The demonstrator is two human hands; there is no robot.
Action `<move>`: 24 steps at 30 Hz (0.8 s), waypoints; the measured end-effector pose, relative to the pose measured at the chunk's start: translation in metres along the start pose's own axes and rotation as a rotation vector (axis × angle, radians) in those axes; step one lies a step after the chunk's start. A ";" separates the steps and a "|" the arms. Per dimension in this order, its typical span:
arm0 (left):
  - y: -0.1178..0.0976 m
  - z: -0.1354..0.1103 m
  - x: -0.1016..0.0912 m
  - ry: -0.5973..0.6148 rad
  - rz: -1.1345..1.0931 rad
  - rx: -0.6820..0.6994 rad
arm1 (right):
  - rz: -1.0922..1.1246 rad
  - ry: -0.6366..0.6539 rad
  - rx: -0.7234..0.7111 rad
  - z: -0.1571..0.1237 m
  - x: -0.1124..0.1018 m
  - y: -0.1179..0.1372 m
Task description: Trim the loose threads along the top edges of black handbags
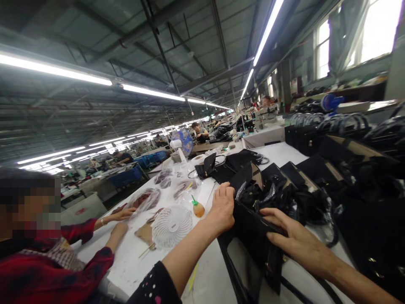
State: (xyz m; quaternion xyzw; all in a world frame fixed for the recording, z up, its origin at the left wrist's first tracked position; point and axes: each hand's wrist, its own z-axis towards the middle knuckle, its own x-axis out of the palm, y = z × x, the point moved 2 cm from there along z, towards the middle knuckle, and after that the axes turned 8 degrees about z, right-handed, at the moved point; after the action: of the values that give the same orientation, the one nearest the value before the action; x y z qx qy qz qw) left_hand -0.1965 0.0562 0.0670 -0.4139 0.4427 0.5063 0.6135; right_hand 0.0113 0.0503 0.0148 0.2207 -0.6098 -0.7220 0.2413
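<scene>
A black handbag stands tilted on the white table in front of me, its long handles hanging down toward my side. My left hand is closed over the far left corner of this bag, fingers bent around its edge. At the bag's right side is my right hand, fingers stretched out and thumb apart, the fingertips at the bag's upper edge. Just beyond both hands lie several more black bags, some with tan panels and clear plastic wrap.
A white fan and an orange bottle with a green nozzle sit left of my forearm. A co-worker in a red checked sleeve handles brown pieces in clear plastic. Black bags with upright handles line the right.
</scene>
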 end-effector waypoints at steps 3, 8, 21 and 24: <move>0.018 -0.004 -0.003 -0.022 -0.071 0.019 | 0.175 0.037 0.051 0.006 -0.006 -0.002; 0.031 -0.007 -0.007 -0.096 -0.219 0.063 | 0.328 0.013 0.113 0.010 -0.014 -0.006; 0.033 0.001 -0.006 0.008 -0.238 0.042 | 0.320 -0.049 0.108 0.016 -0.024 -0.017; 0.035 0.006 -0.004 0.012 -0.253 0.063 | 0.327 -0.060 0.102 0.018 -0.024 -0.018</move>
State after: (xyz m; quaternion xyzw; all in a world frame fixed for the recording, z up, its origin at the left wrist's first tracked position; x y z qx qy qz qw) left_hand -0.2305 0.0663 0.0702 -0.4502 0.4060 0.4082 0.6826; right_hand 0.0177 0.0812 0.0000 0.1089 -0.6804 -0.6475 0.3254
